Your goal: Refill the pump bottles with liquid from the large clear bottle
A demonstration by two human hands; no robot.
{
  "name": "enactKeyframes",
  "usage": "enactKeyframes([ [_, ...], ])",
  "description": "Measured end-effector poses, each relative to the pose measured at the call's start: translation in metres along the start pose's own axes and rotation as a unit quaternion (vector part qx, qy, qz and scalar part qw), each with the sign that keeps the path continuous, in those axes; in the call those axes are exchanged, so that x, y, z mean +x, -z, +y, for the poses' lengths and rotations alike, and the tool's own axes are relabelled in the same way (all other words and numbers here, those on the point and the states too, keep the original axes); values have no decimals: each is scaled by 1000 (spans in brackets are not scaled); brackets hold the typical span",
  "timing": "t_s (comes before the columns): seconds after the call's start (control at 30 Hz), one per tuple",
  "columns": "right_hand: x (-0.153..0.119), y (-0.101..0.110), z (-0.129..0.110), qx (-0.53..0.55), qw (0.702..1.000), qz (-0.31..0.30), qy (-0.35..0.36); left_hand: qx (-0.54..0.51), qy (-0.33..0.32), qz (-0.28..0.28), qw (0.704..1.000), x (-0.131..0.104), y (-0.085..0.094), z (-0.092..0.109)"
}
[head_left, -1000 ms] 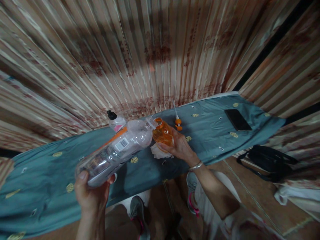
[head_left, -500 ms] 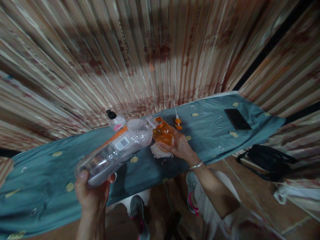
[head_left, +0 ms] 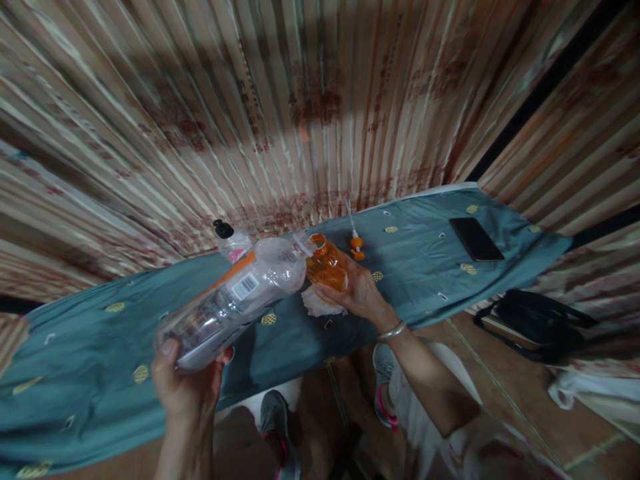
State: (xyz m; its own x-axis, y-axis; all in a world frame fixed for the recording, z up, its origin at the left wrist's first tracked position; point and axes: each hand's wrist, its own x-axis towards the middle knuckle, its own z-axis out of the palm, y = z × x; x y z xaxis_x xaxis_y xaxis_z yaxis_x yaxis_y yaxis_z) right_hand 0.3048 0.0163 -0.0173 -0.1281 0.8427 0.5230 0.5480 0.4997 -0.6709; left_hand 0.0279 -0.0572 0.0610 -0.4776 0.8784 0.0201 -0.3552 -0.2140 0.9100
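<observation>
A large clear plastic bottle (head_left: 235, 293) with a barcode label lies tilted in the air, its base gripped by my left hand (head_left: 187, 380). Its neck points right, at the open mouth of a small orange bottle (head_left: 327, 267); whether the two touch I cannot tell. My right hand (head_left: 363, 287), with a bangle on the wrist, is wrapped round the orange bottle. Under that bottle a crumpled white tissue (head_left: 320, 303) lies on the cloth. An orange pump top (head_left: 357, 245) with its thin tube rests just beyond my right hand.
A teal patterned cloth (head_left: 410, 267) covers the narrow table. Behind the large bottle stands a clear bottle with a black pump (head_left: 223, 229). A black phone (head_left: 477, 239) lies at the right. A black bag (head_left: 535, 323) is beside the table, and a pleated curtain (head_left: 320, 133) hangs behind.
The large bottle's base and my left hand have shifted very slightly right. Otherwise the hold of both hands looks the same.
</observation>
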Motion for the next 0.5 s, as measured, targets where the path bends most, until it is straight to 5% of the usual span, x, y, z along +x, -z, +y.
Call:
enactKeyframes([
  [0.5, -2, 0, -2, -4, 1000, 8, -5, 11, -3, 6, 1000, 1, 0, -3],
])
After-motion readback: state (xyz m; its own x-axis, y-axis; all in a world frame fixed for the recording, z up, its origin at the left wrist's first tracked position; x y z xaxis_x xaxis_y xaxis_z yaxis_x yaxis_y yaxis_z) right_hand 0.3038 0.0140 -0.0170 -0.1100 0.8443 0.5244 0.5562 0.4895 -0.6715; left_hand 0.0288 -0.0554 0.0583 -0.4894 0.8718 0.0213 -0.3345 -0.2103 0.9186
